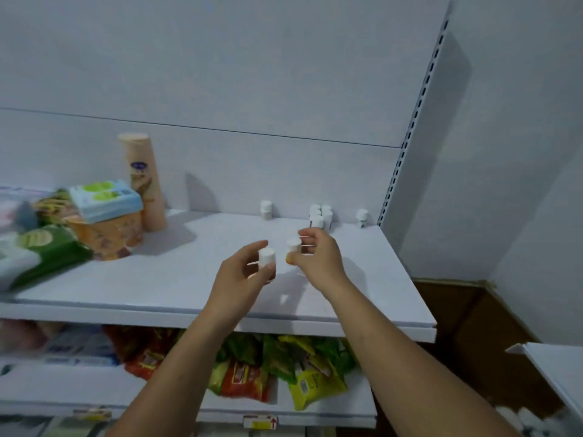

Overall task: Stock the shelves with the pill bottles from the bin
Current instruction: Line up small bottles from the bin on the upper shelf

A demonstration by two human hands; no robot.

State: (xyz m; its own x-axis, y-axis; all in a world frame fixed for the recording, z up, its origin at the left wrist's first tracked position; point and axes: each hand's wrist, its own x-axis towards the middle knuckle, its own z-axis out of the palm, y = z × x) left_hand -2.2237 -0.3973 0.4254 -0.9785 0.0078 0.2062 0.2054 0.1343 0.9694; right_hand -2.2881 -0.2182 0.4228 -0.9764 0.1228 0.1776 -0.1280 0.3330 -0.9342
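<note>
Gripped upright in the left hand (243, 272), fingers (252, 247) curled round it: a pill bottle (267, 258). Pinched likewise in the right hand (315, 257): a second bottle (293, 247). Both just above the shelf (189, 279), short of the back cluster (320, 216), nearer the right.

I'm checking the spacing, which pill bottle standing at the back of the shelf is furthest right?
The lone bottle beside the slotted post; the cluster and the other single bottle stand left of it.

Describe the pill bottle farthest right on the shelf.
Find the upper white shelf. Follow its back wall rightwards past the cluster of bottles. The lone bottle stands in the corner by the slotted upright, apart from all others.
</note>
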